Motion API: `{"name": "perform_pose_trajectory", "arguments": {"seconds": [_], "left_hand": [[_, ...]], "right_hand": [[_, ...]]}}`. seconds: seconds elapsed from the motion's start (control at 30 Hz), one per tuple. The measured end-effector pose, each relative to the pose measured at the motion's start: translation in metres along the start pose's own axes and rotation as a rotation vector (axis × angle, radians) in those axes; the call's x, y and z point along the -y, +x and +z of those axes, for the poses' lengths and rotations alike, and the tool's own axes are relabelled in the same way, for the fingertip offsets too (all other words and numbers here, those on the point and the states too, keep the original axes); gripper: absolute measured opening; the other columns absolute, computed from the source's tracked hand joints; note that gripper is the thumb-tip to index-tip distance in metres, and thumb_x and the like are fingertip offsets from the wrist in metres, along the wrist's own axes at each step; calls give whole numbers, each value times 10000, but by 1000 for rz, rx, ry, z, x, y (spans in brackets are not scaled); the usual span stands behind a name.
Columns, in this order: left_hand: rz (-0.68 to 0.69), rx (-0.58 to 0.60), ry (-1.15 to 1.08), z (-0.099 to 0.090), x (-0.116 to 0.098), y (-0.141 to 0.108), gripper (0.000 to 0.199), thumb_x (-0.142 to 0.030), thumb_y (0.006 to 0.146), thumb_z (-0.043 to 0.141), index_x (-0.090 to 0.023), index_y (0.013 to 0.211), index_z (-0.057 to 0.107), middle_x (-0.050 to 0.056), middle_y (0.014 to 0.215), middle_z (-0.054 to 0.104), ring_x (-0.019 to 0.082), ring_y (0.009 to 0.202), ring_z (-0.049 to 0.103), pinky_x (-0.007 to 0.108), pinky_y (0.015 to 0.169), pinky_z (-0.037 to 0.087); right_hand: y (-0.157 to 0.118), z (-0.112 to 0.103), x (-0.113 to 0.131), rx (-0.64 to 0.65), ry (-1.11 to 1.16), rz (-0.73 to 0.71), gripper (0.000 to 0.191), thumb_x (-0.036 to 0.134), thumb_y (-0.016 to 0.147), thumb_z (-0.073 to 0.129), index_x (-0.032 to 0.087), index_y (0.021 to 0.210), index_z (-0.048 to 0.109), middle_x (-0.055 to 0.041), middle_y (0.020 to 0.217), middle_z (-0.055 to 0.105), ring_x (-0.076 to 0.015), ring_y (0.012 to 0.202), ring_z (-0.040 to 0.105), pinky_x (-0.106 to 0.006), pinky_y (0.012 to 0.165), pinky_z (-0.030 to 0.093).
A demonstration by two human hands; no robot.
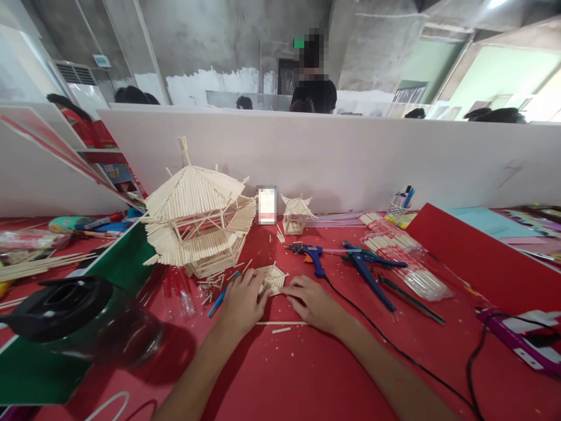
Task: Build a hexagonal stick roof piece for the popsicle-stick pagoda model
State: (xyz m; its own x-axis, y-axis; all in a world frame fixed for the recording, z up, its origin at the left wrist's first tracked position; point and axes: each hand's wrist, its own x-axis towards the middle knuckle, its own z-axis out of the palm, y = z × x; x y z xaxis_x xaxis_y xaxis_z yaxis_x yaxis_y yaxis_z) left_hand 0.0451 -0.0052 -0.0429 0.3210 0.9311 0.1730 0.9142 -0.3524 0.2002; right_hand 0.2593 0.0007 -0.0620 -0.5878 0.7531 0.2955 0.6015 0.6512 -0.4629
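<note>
A small many-sided lattice of wooden sticks (274, 278), with rings of sticks inside one another, lies on the red table between my hands. My left hand (240, 298) is bent over its left side, fingers curled against the sticks and partly hiding them. At the lower right edge, my right hand (313, 299) pinches the lattice between thumb and fingers. Just below the hands lie a long thin stick (280, 323) and a short stick piece (281, 330). A blue pen (218, 304) pokes out beside my left hand.
A large stick pavilion (197, 216) and a small one (297, 215) stand behind. To the right are a blue glue gun (313, 257) with its cord, blue cutters (370, 275) and bagged sticks (407, 263). A dark jug (83, 318) sits left. A person (314, 93) stands beyond the partition.
</note>
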Motion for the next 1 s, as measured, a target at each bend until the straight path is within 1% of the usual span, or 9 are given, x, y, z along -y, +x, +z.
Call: {"name": "perform_pose_trajectory", "arguments": {"seconds": [0.1,0.2,0.33,0.43,0.53,0.63,0.77,0.87,1.0], "left_hand": [[42,0,-24,1,5,-3,249,-359,945,515,-210,1130,590,94,1185,586,284,1040,567,424,902,441],[72,-2,-42,1,8,-5,300,-358,915,572,-208,1175,570,101,1244,568,294,1093,552,431,922,450],[78,2,-63,2,10,-4,302,-266,929,527,-205,1224,545,106,1278,562,290,1124,553,445,955,456],[88,-15,-69,5,13,-4,356,-207,932,476,-194,1286,508,118,1338,538,299,1193,527,470,1006,439],[94,-26,-79,10,16,-4,440,-133,905,442,-190,1340,470,129,1395,500,299,1257,497,479,1034,431],[98,-27,-102,13,18,-5,524,-76,861,440,-193,1372,444,132,1436,465,292,1300,474,471,1056,428],[111,-12,-141,14,22,-4,565,-55,848,432,-211,1391,436,120,1467,439,289,1318,465,466,1061,437],[131,-2,-185,12,25,-4,581,-61,861,431,-229,1417,421,112,1483,426,282,1339,448,465,1084,423],[148,14,-217,8,30,-4,592,-66,872,439,-248,1435,410,102,1482,432,273,1350,436,463,1114,396]], "right_hand": [[1,-2,-4,-27,84,40,385,145,899,557,186,1281,593,-78,981,665,-199,894,568,-326,823,479],[0,-2,-7,-15,145,57,412,100,849,578,185,1253,593,-69,987,676,-194,892,582,-317,823,476],[-2,-3,-6,23,236,68,396,90,840,579,225,1210,623,-39,960,687,-178,885,601,-294,814,470],[-3,-5,-2,49,325,98,363,118,845,603,244,1184,638,-19,931,692,-160,845,615,-279,799,467],[-1,-6,-1,10,382,125,309,121,828,630,222,1120,648,-17,918,659,-140,790,597,-253,750,465],[2,-6,-4,-61,353,165,263,91,804,641,203,1042,650,-8,878,602,-131,755,553,-234,700,443],[4,-5,-9,-42,361,247,263,61,817,622,200,1039,644,14,798,600,-123,703,550,-225,665,424],[3,-3,-13,-45,305,240,237,54,815,635,199,1000,659,0,828,635,-138,746,586,-247,717,446],[4,1,-18,-145,151,201,174,123,855,639,190,1015,662,-55,962,670,-189,893,611,-319,837,474]]}}
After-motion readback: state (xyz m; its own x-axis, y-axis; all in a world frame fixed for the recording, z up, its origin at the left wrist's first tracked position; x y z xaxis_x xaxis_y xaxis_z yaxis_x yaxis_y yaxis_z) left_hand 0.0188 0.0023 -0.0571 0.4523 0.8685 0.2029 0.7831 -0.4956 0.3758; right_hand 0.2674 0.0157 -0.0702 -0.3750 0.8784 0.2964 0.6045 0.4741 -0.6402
